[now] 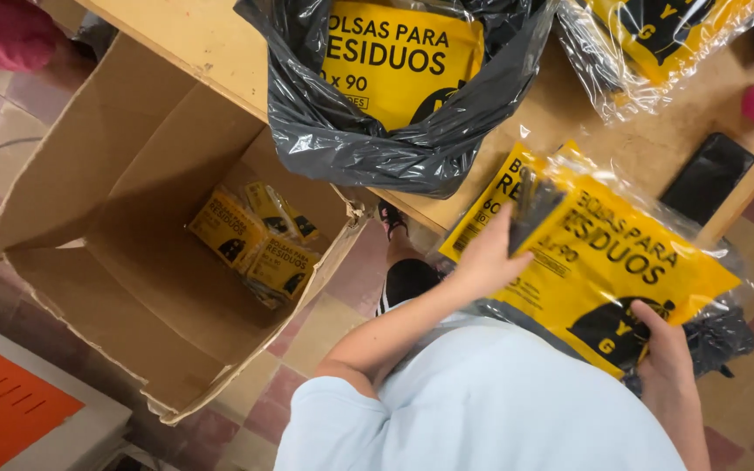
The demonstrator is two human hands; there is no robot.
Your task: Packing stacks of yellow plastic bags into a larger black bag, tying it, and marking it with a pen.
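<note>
My left hand (489, 253) grips the top left edge of a yellow plastic packet of rolled black bags (608, 262), thumb on a dark folded piece near its top. My right hand (663, 344) holds the same packet at its lower right corner. The packet has a clear wrapper and a yellow printed label, and it hangs in front of my chest, over the table edge. More such packets (255, 240) lie at the bottom of an open cardboard box (124, 174) on the floor to my left.
A wooden table (569, 113) carries a black bin bag (351, 131) with a yellow packet inside, another clear-wrapped yellow packet (647, 44) at top right, and a black phone (709, 174). An orange-topped surface (10, 406) sits at lower left. The floor is tiled.
</note>
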